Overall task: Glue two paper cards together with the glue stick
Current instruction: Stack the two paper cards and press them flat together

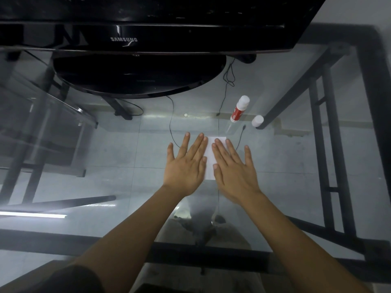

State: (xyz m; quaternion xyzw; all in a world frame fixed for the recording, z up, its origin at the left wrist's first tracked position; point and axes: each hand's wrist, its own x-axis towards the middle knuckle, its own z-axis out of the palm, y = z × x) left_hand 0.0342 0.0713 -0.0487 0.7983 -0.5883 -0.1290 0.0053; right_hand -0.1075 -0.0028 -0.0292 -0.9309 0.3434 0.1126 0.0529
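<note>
Glass is what I am working on: a clear glass tabletop point(296, 157) on a black metal frame, with grey floor tiles and loose cables showing through it. At the centre of the frame I have both palms pressed flat on a white paper card point(209, 159); only a narrow strip of it shows between my hands, so I cannot tell whether it is one sheet or two stacked. My left hand point(186, 166) lies with fingers straight and spread, covering the card's left edge. My right hand point(234, 170) is likewise flat with fingers extended, covering the right side; neither hand grips anything. Above and to the right of the card, the red and white glue stick point(240, 109) stands on the glass, leaning in this wide view. Just beside it, further right, sits a small white cap point(257, 120). Across the top of the frame is a black Samsung monitor point(135, 39) on its oval base.
</note>
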